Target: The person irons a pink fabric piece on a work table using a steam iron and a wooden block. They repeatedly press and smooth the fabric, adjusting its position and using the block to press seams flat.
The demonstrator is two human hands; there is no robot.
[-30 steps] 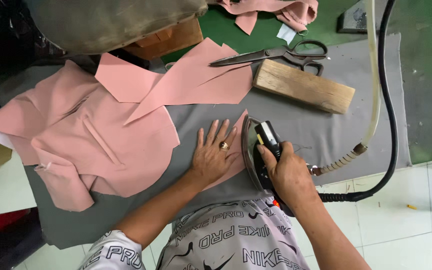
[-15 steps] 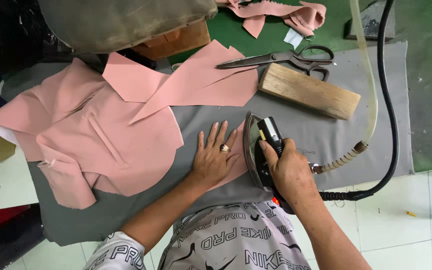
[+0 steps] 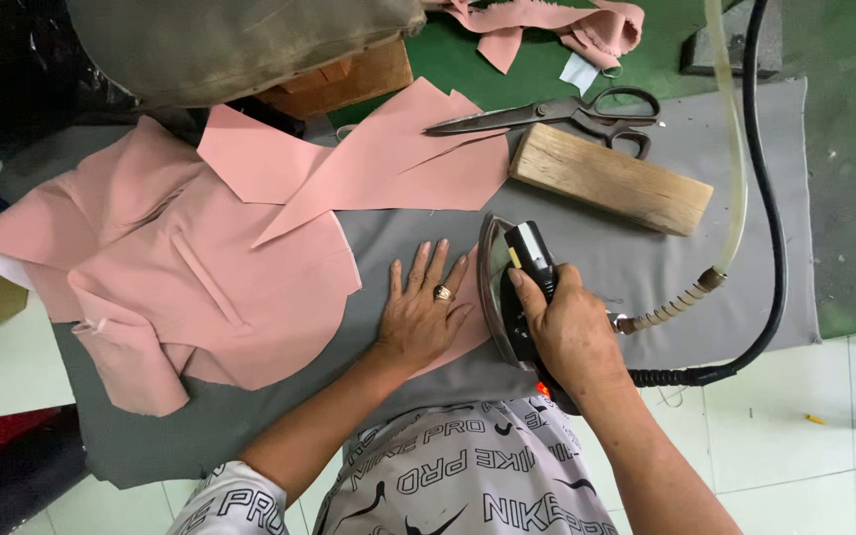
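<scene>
We are pressing a small pink fabric piece (image 3: 470,322) near the table's front edge: left hand (image 3: 420,312) spread flat on it, right hand (image 3: 569,332) gripping the iron (image 3: 509,287). The next pass needs the fingers kept out of the iron's way.

Wood block (image 3: 610,178) just beyond iron (image 3: 507,287)

My left hand (image 3: 423,309) carries a chunky gold-coloured ring (image 3: 443,292) with a dark centre on the ring finger, while my right hand (image 3: 569,332) wears nothing at all. Both forearms are bare from wrist to above the elbow. I'm dressed in a light grey short-sleeved top (image 3: 448,476) printed all over with black outlined lettering and curved swoosh shapes running in slanted rows, and the same pattern shows on the sleeve (image 3: 230,500) by my left upper arm.
</scene>
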